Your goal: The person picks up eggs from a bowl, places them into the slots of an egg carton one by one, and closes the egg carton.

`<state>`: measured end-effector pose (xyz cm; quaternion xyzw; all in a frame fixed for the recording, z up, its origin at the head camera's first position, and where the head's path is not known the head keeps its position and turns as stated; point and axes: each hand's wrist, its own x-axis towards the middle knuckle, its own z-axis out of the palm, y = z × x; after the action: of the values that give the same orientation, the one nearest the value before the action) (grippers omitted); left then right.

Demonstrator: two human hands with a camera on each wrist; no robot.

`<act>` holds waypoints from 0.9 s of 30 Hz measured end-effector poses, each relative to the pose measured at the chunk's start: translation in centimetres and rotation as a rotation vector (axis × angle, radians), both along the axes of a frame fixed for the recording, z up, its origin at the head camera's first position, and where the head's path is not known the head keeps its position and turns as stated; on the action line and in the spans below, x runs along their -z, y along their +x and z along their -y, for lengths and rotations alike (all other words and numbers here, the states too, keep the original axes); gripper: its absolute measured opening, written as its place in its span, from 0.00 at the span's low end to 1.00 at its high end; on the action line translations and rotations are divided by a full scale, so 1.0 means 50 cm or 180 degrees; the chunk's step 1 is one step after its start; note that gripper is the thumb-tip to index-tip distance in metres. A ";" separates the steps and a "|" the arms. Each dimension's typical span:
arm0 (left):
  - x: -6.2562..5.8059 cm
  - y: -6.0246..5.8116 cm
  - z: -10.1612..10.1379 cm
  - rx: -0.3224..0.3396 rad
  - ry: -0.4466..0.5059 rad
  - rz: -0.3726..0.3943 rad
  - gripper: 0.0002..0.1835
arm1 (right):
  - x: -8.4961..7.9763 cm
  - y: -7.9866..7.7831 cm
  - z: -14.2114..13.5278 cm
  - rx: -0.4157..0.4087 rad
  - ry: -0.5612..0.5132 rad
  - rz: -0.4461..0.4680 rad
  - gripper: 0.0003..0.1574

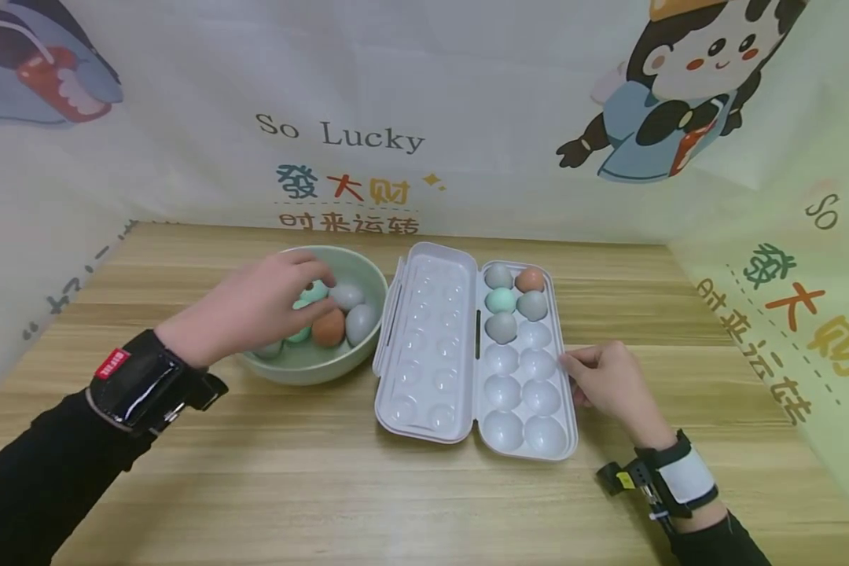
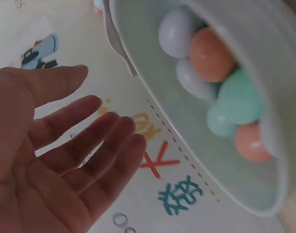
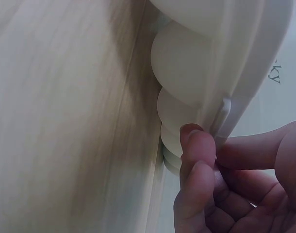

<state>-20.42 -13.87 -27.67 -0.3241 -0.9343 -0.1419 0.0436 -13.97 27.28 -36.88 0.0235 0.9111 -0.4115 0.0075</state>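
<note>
My left hand [image 1: 255, 308] reaches over a pale green bowl [image 1: 314, 373], its fingers loosely bent and nothing between them. Grey, mint and brown-orange eggs lie in the bowl; a brown-orange egg [image 1: 328, 328] and a grey egg [image 1: 361, 324] are near the fingertips. In the left wrist view the palm and parted fingers [image 2: 120, 145] are bare beside the bowl. To the right lies an opened white plastic egg box [image 1: 522, 451]. Several eggs, among them a mint egg [image 1: 501, 300], fill its far cups. My right hand [image 1: 611, 385] pinches the box's right rim between thumb and fingers.
The box's dimpled lid [image 1: 424, 417] lies flat between the bowl and the cup side. Wood-grain table [image 1: 290, 487] stretches in front. Printed white sheets [image 1: 467, 181] stand behind and at both sides.
</note>
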 end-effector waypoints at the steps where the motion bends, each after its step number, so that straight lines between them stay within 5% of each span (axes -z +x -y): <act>1: 0.006 0.002 0.013 -0.0039 0.0007 0.0059 0.14 | 0.000 0.000 0.000 0.0001 -0.0007 0.0005 0.15; 9: 0.029 0.015 0.089 -0.0539 0.0333 0.0539 0.16 | 0.003 -0.003 -0.002 -0.0019 0.0019 -0.0017 0.15; 19: 0.073 0.011 0.080 -0.0602 0.0126 0.0370 0.03 | 0.003 -0.002 -0.001 0.0004 0.0016 0.0032 0.15; 27: 0.089 0.012 0.064 -0.0849 -0.0023 0.0243 0.10 | 0.005 0.000 -0.003 0.0088 0.0027 0.0083 0.16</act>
<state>-19.81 -17.10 -32.14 -0.1916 -0.9706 -0.1438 0.0253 -13.95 27.44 -37.12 0.0414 0.9122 -0.4073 0.0136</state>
